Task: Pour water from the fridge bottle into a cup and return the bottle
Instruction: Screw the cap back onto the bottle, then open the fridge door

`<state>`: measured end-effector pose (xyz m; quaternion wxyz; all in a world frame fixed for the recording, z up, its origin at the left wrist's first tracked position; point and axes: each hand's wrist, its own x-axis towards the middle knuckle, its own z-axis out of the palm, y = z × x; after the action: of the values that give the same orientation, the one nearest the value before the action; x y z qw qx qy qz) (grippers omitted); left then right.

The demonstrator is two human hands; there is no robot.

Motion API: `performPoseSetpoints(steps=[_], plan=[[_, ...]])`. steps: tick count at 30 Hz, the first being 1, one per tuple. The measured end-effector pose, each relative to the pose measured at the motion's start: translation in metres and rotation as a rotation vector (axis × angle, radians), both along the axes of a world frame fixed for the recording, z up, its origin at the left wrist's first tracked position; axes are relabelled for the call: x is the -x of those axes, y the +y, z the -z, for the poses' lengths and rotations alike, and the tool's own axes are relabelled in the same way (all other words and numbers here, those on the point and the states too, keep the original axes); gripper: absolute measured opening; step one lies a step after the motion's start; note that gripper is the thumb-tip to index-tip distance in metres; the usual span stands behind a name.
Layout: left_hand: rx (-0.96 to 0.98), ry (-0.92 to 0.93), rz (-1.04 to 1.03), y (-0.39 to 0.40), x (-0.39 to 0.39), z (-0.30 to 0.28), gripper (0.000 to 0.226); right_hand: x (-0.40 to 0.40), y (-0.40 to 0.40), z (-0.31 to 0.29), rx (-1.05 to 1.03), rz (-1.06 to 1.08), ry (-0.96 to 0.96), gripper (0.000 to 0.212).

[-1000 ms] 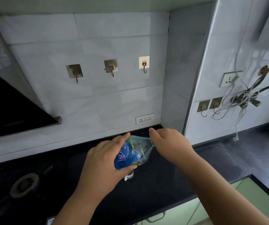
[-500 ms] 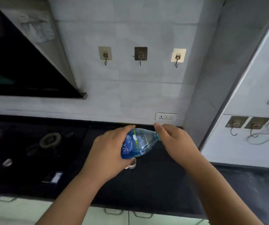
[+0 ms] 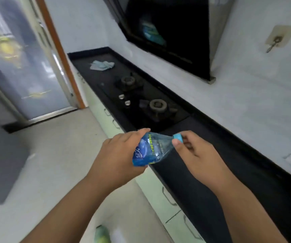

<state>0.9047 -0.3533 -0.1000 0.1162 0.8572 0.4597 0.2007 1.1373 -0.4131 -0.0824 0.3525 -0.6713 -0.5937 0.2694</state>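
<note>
Black stone counter [image 3: 202, 172] below; the clear plastic blue-labelled water bottle [image 3: 150, 149] is held tilted above its edge, gripped by the left hand [image 3: 116, 155], blue cap [image 3: 178, 136] pinched by the right hand [image 3: 199, 155]. Light, thin-walled, likely crushable; best gripped mid-body.

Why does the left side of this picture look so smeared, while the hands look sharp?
In the head view, the glass door at left is streaked with motion blur, while the left hand, right hand and bottle are fairly sharp; the wide lens bends the counter edge.
</note>
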Motion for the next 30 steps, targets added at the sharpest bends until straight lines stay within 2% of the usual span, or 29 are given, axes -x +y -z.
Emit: performPoseSetpoints(steps=[5, 9, 12, 14, 16, 23, 30], plan=[[0.053, -0.143, -0.245, -0.004, 0.103, -0.007, 0.092, 0.100, 0.060, -0.010, 0.055, -0.323, 0.168, 0.018], [0.161, -0.556, -0.420, -0.005, 0.192, -0.021, 0.087, 0.192, 0.103, 0.007, 0.207, -0.556, 0.412, 0.041], [0.209, -0.788, -0.454, -0.007, 0.256, -0.033, 0.087, 0.267, 0.124, 0.023, 0.409, -0.788, 0.337, 0.067], [0.203, -0.826, -0.454, -0.006, 0.295, -0.035, 0.087, 0.320, 0.135, 0.026, 0.459, -0.888, 0.236, 0.075], [0.176, -0.832, -0.477, -0.004, 0.332, -0.033, 0.088, 0.369, 0.145, 0.026, 0.443, -0.922, 0.187, 0.073], [0.136, -0.885, -0.607, 0.003, 0.440, -0.026, 0.091, 0.490, 0.180, 0.025, 0.405, -1.030, 0.228, 0.072], [0.094, -0.849, -0.812, 0.024, 0.504, -0.021, 0.076, 0.571, 0.230, 0.035, 0.428, -1.150, 0.186, 0.067]])
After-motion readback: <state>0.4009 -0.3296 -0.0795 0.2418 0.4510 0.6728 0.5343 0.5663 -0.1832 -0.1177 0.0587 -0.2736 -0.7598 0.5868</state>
